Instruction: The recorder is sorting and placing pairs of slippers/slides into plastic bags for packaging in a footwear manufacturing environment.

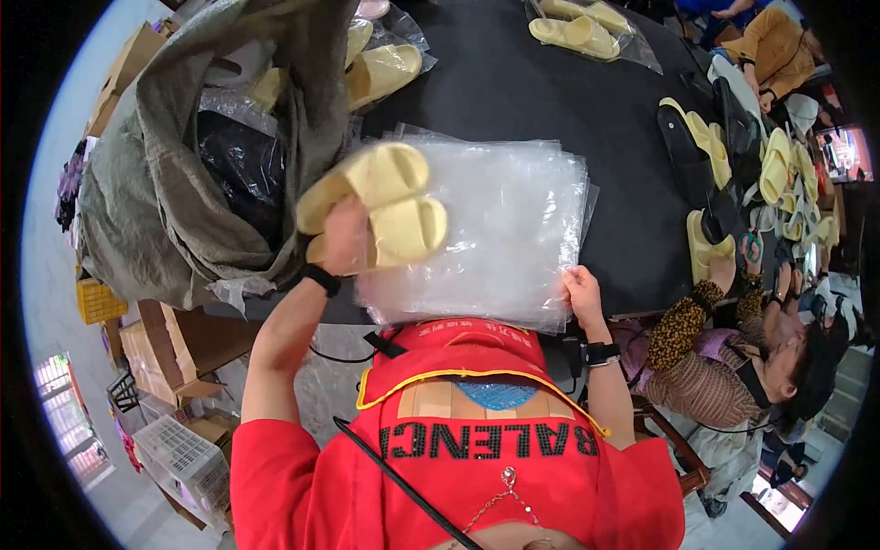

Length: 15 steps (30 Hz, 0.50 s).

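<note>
Left hand (344, 240) grips a pair of yellow slippers (380, 206); right hand (582, 291) pinches the stack of clear bags (500, 229). Bagging step: next, open the top bag.

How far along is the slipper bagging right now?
Done: bagged yellow slippers lie at the table's far end. In hand: the left hand holds a pale yellow pair, the right hand touches the clear bag stack. Left: loose slippers on the right.

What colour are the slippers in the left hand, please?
Pale yellow; the slippers in the left hand show best in the head view.
</note>
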### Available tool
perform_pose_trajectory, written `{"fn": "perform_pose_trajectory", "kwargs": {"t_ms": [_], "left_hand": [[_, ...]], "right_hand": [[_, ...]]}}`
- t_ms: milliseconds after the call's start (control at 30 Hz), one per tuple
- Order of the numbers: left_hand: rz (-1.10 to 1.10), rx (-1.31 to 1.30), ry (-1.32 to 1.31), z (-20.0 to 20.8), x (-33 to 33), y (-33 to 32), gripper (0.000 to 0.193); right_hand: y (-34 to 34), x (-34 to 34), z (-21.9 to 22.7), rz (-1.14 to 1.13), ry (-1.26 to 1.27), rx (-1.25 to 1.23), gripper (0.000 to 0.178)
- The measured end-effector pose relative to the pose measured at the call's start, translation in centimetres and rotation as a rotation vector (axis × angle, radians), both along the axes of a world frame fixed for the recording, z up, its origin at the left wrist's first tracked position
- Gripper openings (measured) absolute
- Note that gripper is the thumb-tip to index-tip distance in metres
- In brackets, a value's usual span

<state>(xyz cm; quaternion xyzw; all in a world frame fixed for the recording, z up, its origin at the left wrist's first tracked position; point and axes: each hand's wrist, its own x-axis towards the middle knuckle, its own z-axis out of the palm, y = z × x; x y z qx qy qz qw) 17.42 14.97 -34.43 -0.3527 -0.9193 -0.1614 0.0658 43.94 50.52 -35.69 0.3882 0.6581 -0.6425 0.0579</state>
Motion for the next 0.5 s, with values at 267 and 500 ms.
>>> {"fn": "perform_pose_trajectory", "kwargs": {"t_ms": [267, 500], "left_hand": [[0.397, 1.023, -0.131, 14.4, -6.7, -1.5, 0.014], [0.135, 0.648, -0.328, 12.6, 1.3, 13.3, 0.024]], "right_hand": [[-0.1, -0.4, 0.6, 0.095, 0.112, 0.328, 0.015], [-4.0, 0.0, 2.0, -0.002, 0.011, 0.649, 0.043]]}}
